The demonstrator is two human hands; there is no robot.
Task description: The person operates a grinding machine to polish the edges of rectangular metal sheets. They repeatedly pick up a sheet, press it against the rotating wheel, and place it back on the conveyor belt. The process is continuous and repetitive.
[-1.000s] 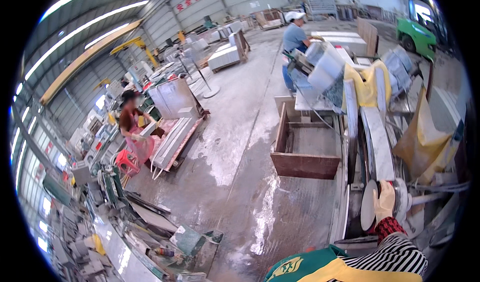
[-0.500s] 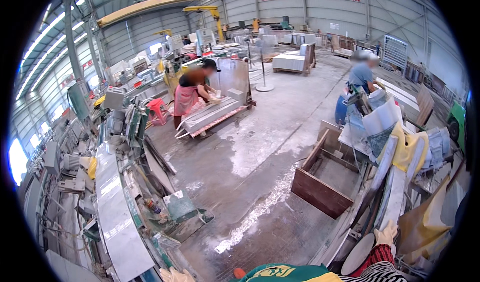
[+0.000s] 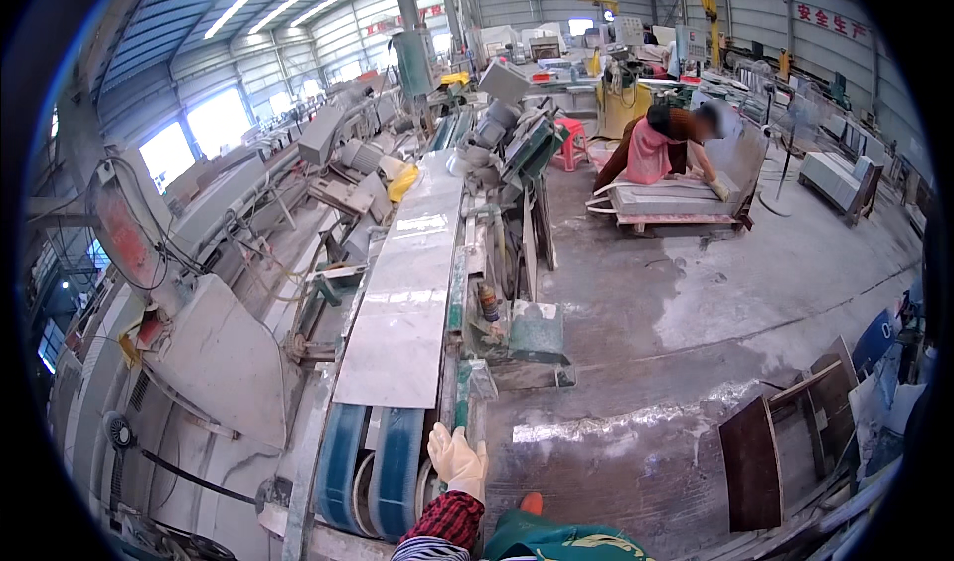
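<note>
My left hand [image 3: 457,459], in a pale glove with a red checked cuff, lies on the side rail of a conveyor machine. Its fingers are spread and hold nothing. Two blue belts [image 3: 400,472] run beside it, around rollers at the machine's near end. On these belts lies a row of pale, shiny stone slabs [image 3: 397,347], stretching away from me; the nearest slab's edge is just ahead of the hand. Along the rail sit green-painted machine parts [image 3: 537,330]. My right hand is out of view.
A co-worker [image 3: 668,144] bends over stone pieces [image 3: 666,198] on a low pallet at the right. A brown wooden box [image 3: 752,462] stands at the lower right. Wet concrete floor [image 3: 626,362] lies between. Left of the conveyor are a large pale machine guard [image 3: 224,362] and a motor [image 3: 360,156].
The view has swung left toward the conveyor. My left hand now shows fully on the rail. My right hand, earlier on the machine at the right, has left the picture.
</note>
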